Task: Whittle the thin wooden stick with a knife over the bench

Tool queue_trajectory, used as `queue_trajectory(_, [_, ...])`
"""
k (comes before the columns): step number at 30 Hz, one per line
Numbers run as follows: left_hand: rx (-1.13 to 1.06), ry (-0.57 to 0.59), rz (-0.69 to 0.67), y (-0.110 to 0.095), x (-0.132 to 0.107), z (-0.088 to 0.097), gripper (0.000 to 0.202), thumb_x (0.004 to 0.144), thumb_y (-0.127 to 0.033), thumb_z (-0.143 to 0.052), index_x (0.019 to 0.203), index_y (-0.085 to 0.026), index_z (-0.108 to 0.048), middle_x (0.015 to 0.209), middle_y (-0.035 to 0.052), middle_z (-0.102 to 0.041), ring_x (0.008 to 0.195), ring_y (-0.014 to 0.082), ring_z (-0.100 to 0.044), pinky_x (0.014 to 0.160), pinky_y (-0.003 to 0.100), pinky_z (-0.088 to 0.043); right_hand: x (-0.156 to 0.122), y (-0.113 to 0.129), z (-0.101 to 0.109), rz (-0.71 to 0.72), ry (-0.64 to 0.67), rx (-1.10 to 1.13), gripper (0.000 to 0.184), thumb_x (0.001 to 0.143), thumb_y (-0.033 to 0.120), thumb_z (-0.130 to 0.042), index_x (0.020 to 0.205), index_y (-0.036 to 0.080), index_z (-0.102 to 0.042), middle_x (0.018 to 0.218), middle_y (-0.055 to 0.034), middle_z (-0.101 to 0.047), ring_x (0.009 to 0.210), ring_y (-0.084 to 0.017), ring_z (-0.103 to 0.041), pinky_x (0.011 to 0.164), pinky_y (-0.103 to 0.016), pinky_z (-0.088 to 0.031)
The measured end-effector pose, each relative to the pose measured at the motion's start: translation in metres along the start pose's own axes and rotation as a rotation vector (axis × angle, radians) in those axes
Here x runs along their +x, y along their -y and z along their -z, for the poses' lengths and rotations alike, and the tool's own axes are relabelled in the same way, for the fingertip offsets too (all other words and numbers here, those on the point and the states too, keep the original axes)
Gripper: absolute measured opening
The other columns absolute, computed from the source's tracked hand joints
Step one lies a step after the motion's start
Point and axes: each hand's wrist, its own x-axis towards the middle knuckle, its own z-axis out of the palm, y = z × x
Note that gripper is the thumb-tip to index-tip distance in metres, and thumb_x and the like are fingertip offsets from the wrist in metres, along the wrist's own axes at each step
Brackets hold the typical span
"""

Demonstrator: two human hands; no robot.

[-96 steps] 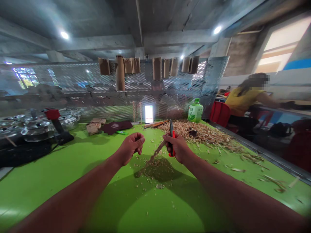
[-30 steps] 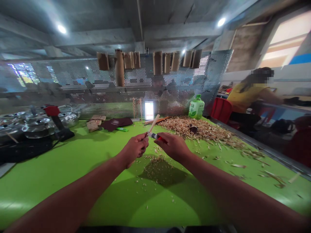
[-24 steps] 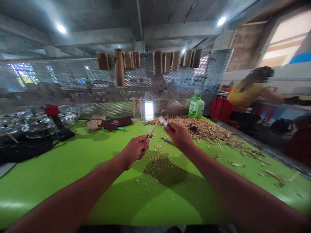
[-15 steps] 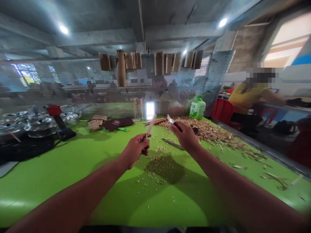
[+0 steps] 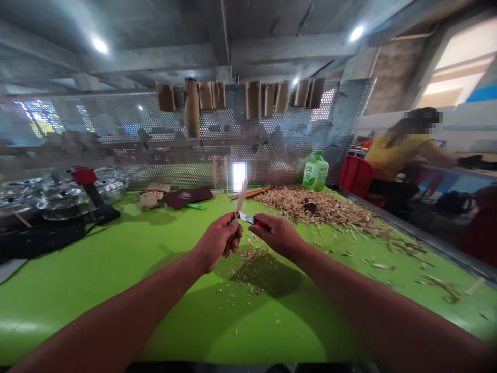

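Note:
My left hand (image 5: pixel 219 238) is closed around the lower part of a thin, pale wooden strip (image 5: pixel 242 198), which points up and away from me. In my right hand (image 5: pixel 279 233) is a utility knife (image 5: pixel 250 219) with a red and black handle, and its blade lies against or very close to the strip just above my left fingers. Small wood chips (image 5: pixel 252 267) are scattered on the green tabletop (image 5: pixel 155 295) below both hands.
A big heap of shavings (image 5: pixel 330 207) spreads over the right side, with a green bottle (image 5: pixel 316 172) behind it. Metal kettles (image 5: pixel 64 199) crowd the far left. Sandpaper pieces (image 5: pixel 188 197) lie at the back, before a perforated screen (image 5: pixel 217 145). A person (image 5: pixel 407 150) sits at right.
My right hand has moved left and towards me, bringing the knife blade from beyond the strip to its lower part. My left hand has hardly moved.

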Motion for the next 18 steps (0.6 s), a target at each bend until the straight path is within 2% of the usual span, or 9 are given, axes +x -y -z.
queue_trajectory(5, [-0.001, 0.012, 0.037, -0.004, -0.004, -0.003, 0.016, 0.088, -0.031, -0.050, 0.079, -0.018, -0.048, 0.062, -0.0047, -0.046, 0.042, 0.0044, -0.037, 0.036, 0.017, -0.021, 0.000, -0.002, 0.000, 0.018, 0.012, -0.034, 0.027, 0.088, 0.042, -0.050, 0.072, 0.020, -0.054, 0.060, 0.0025, -0.048, 0.056, -0.010, -0.042, 0.054, -0.025, -0.025])
queue_trajectory(9, [-0.092, 0.026, 0.059, -0.005, -0.004, -0.003, 0.012, 0.088, -0.026, -0.051, 0.080, -0.017, -0.048, 0.060, -0.0062, -0.043, 0.041, 0.0026, -0.029, 0.038, 0.015, -0.021, -0.001, 0.002, 0.001, 0.045, -0.018, -0.095, 0.025, 0.087, 0.042, -0.052, 0.074, 0.020, -0.057, 0.062, 0.0014, -0.052, 0.055, -0.011, -0.041, 0.054, -0.026, -0.024])
queue_trajectory(13, [-0.131, 0.051, 0.056, -0.006, -0.005, 0.000, 0.008, 0.088, -0.024, -0.051, 0.088, -0.017, -0.052, 0.062, -0.0055, -0.043, 0.042, 0.0026, -0.029, 0.039, 0.016, -0.020, 0.003, 0.000, 0.004, 0.062, -0.062, -0.132, 0.023, 0.086, 0.040, -0.054, 0.073, 0.021, -0.056, 0.064, 0.0000, -0.054, 0.055, -0.011, -0.041, 0.053, -0.027, -0.023])
queue_trajectory(15, [-0.119, 0.055, 0.071, -0.006, -0.008, -0.002, 0.012, 0.088, -0.023, -0.050, 0.097, -0.016, -0.055, 0.062, -0.0054, -0.043, 0.042, 0.0029, -0.028, 0.039, 0.017, -0.019, 0.010, -0.011, 0.015, -0.017, -0.130, -0.086, 0.026, 0.086, 0.043, -0.052, 0.073, 0.021, -0.056, 0.062, 0.0001, -0.053, 0.054, -0.011, -0.041, 0.052, -0.027, -0.023])
queue_trajectory(18, [-0.116, 0.103, 0.096, -0.004, -0.012, -0.007, 0.024, 0.088, -0.024, -0.052, 0.110, -0.016, -0.056, 0.062, -0.0052, -0.043, 0.043, 0.0033, -0.029, 0.040, 0.017, -0.020, 0.022, -0.035, 0.039, -0.258, -0.372, 0.025, 0.033, 0.087, 0.045, -0.046, 0.066, 0.020, -0.052, 0.054, 0.0016, -0.045, 0.050, -0.012, -0.038, 0.049, -0.027, -0.023])
